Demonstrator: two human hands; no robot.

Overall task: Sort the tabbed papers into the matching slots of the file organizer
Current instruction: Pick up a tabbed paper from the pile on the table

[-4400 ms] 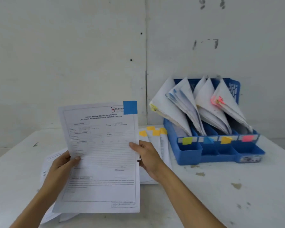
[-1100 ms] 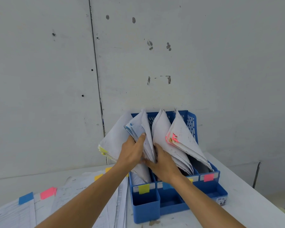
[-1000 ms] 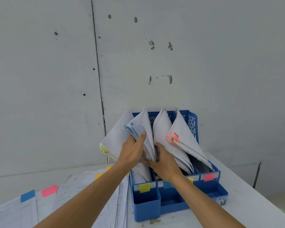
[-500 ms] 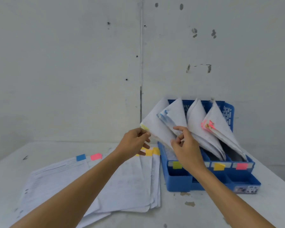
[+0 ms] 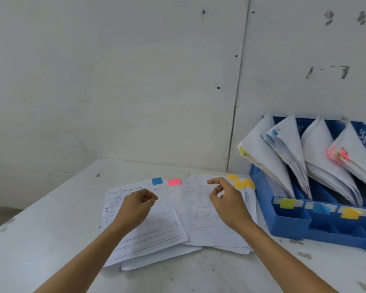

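A blue file organizer (image 5: 292,224) stands at the right, its slots marked by green (image 5: 286,203), blue (image 5: 320,208) and orange (image 5: 350,213) labels and stuffed with leaning papers. Loose tabbed papers (image 5: 201,225) lie spread on the table to its left, showing a blue tab (image 5: 157,181), a pink tab (image 5: 174,182) and orange tabs (image 5: 240,182). My left hand (image 5: 136,208) hovers over the blue-tabbed sheet with fingers loosely curled and nothing in them. My right hand (image 5: 227,199) hovers over the middle sheet, fingers bent and holding nothing.
The white table (image 5: 40,240) meets a grey wall (image 5: 135,81) just behind the papers. The organizer's right side runs past the frame edge. Small stains mark the table in front of the organizer.
Both hands have left the organizer's papers and come down to the left over the loose sheets. The blue-tabbed sheet held earlier is no longer in my hands. The view has swung left.
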